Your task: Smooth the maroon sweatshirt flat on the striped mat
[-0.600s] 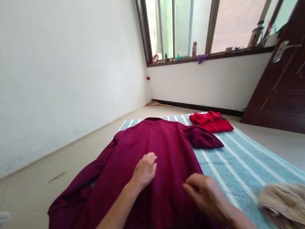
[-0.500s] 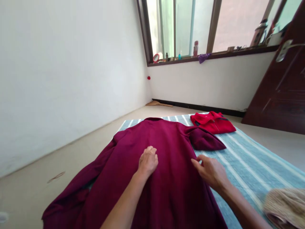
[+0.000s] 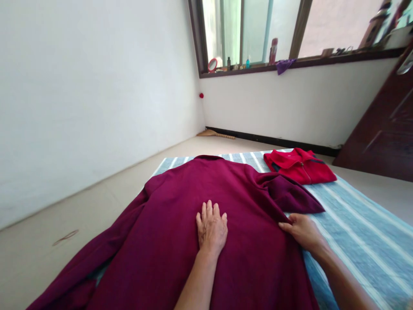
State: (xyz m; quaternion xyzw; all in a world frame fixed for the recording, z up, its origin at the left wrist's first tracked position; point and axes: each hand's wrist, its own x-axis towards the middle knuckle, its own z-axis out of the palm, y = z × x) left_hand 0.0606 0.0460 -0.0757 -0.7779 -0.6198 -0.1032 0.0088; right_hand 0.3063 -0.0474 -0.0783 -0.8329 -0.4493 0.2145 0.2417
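Observation:
A maroon long-sleeved garment [image 3: 167,224] with a collar lies spread out on a blue-and-white striped cloth [image 3: 348,219]. Flat on the middle of it rests my left hand [image 3: 212,226], fingers spread. At the garment's right side edge, my right hand [image 3: 303,230] pinches the fabric between thumb and fingers, just below the right sleeve. That sleeve is bent and bunched outward; the left one stretches down toward the lower left. The garment's bottom hem is out of view.
A folded red zip garment [image 3: 298,165] sits at the far right of the cloth. A thin cord loop [image 3: 66,237] lies on the floor at left. By the back wall is a broom [image 3: 216,134]. Small items and a purple cloth [image 3: 285,65] line the windowsill. A dark door [image 3: 383,125] stands right.
My left hand has opened from a curled shape and flattened onto the garment. My right hand has closed on its side edge, pulling it slightly outward. The view has shifted.

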